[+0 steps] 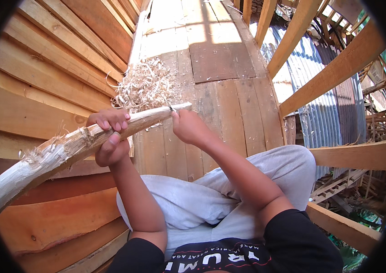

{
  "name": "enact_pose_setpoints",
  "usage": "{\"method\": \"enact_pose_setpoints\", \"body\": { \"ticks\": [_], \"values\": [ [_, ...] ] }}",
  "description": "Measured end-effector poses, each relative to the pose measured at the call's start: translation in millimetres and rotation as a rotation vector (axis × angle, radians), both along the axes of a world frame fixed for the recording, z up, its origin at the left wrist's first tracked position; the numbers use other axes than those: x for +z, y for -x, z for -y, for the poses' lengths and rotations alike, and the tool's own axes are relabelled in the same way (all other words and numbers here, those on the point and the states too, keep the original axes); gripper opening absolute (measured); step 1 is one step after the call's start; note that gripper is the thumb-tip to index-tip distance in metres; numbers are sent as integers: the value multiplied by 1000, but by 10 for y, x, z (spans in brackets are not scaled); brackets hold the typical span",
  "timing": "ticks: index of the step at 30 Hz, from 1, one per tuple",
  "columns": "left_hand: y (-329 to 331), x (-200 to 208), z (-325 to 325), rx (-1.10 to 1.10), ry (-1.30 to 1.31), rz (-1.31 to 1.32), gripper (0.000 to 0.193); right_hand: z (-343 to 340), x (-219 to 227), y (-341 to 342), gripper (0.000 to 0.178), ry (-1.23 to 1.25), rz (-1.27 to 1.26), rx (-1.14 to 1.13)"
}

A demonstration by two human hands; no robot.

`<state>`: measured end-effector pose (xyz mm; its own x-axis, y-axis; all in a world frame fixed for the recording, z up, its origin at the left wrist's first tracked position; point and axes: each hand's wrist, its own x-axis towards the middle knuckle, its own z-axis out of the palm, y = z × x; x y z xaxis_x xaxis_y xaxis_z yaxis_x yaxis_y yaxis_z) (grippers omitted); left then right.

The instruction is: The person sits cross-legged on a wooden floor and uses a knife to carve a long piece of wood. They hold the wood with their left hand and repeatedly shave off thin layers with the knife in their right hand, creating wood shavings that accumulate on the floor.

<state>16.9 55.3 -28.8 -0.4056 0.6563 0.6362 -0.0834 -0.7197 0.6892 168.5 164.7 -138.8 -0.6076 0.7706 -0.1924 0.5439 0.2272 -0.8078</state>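
Head view, looking down: you sit on a plank floor (229, 104) with your grey-trousered knees drawn up, working a long, pale, roughly shaved wooden stick (65, 152) that runs from the near left up to the middle of the scene. Your left hand (110, 136) is wrapped around the stick near its middle, fingers curled over the top and thumb under it, holding it firmly. Your right hand (188, 127) is closed at the stick's far, thinner end, touching it; a small dark tip shows just above the knuckles, but whether the fist grips a tool cannot be told. The stick's near end is thick and frayed, with loose fibres standing off the wood beside your left hand.

Just beyond the stick, a heap of curly wood shavings (147, 84) lies on the floor against the stacked timber planks (43, 73) that rise along the left. More planks, reddish and tan, lie under the stick's near end. To the right, bare wooden beams (338, 68) cross at angles over corrugated metal sheeting (325, 113) below, and a litter of offcuts shows in the far right corner. Sunlight falls in a patch across the far floorboards.
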Motion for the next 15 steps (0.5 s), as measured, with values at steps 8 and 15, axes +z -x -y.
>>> {"method": "enact_pose_setpoints", "body": {
  "ticks": [8,15],
  "values": [
    [172,-90,19,-115,-50,-19,29,-96,-128,-29,45,79,-61,3],
    [164,-95,83,-124,-14,-49,29,54,320,-84,45,121,-8,48]
  ]
}}
